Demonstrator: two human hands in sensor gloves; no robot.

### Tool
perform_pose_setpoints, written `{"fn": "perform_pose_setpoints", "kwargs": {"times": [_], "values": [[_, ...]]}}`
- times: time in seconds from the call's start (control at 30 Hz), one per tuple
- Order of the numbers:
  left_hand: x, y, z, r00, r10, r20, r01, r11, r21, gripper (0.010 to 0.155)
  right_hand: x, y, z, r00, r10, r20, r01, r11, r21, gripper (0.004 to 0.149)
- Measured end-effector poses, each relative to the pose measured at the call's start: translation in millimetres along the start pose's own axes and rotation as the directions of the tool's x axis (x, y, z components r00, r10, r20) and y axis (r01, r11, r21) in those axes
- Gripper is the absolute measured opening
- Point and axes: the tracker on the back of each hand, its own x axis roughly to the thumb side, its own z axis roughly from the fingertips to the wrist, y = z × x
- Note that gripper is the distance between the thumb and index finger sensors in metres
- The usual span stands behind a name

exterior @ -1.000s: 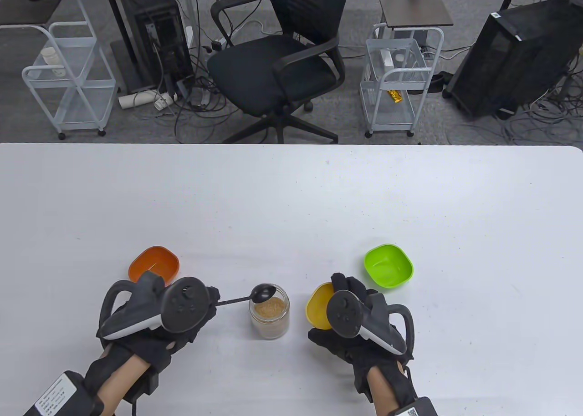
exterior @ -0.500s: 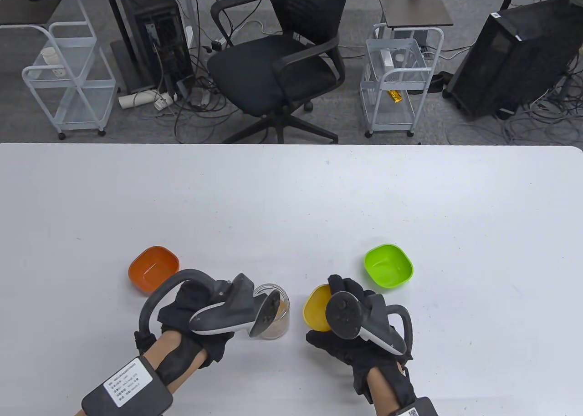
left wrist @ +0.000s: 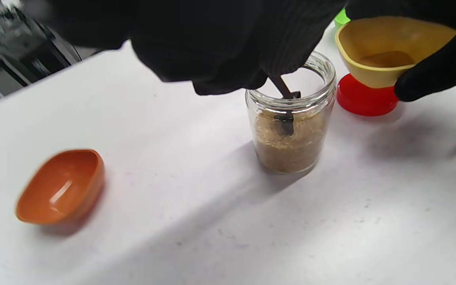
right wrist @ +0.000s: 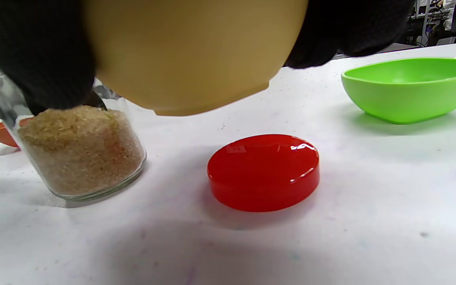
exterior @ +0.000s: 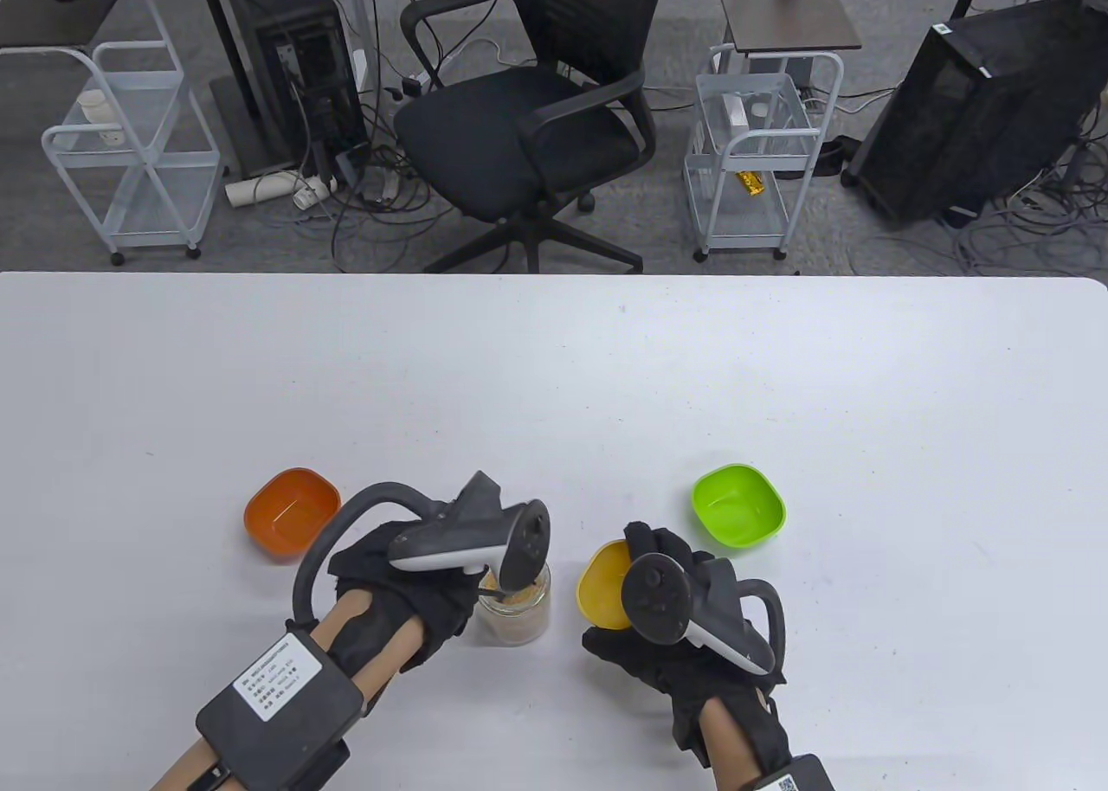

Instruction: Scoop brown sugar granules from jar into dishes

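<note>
**Spoon down in the sugar jar, yellow dish held beside it**

The left hand (exterior: 407, 588), low and left of centre in the table view, has its fingers pinched together around the handle of a dark spoon (left wrist: 285, 107), which slants down into the glass jar (exterior: 517, 614). In the left wrist view the spoon's bowl is sunk into the brown sugar (left wrist: 291, 142) that fills the lower part of the jar; the jar stands upright on the white table (exterior: 554, 376), just right of that hand.

The right hand (exterior: 671, 644), low and right of centre, grips a yellow dish (exterior: 603, 585) with its fingers wrapped around the rim and wall. The dish is lifted off the table and tilted, its opening turned toward the jar, just beside it but not touching. A little brown sugar lies in its bottom in the left wrist view. Under the dish, a red lid (right wrist: 263, 171) lies flat on the table.

Further out, an orange dish (exterior: 290, 514) sits left of the jar, apart from the left hand, and a green dish (exterior: 738, 505) sits up and to the right of the right hand.
</note>
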Motion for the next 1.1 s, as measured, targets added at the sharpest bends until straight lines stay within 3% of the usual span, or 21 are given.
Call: {"fn": "perform_pose_setpoints", "kwargs": {"times": [0.13,0.37,0.8,1.1], "values": [[-23,-4,-7,0.98,0.188,0.058,-0.185,0.981,-0.054,0.042,-1,-1,0,1.0,-0.005,-0.004,0.005,1.0,0.003,0.112],[-55,-16,-13,0.913,0.397,0.095,-0.386,0.916,-0.11,0.043,-2,-1,-1,1.0,-0.008,-0.005,0.008,1.0,0.006,0.112],[-84,-22,-4,0.859,0.503,0.091,-0.497,0.864,-0.083,0.044,-3,-1,-1,1.0,-0.014,-0.003,0.014,1.0,-0.005,0.112],[-107,-38,0,0.762,0.631,0.147,-0.627,0.775,-0.081,0.045,-3,0,-1,1.0,-0.015,0.002,0.015,1.0,-0.007,0.112]]}}
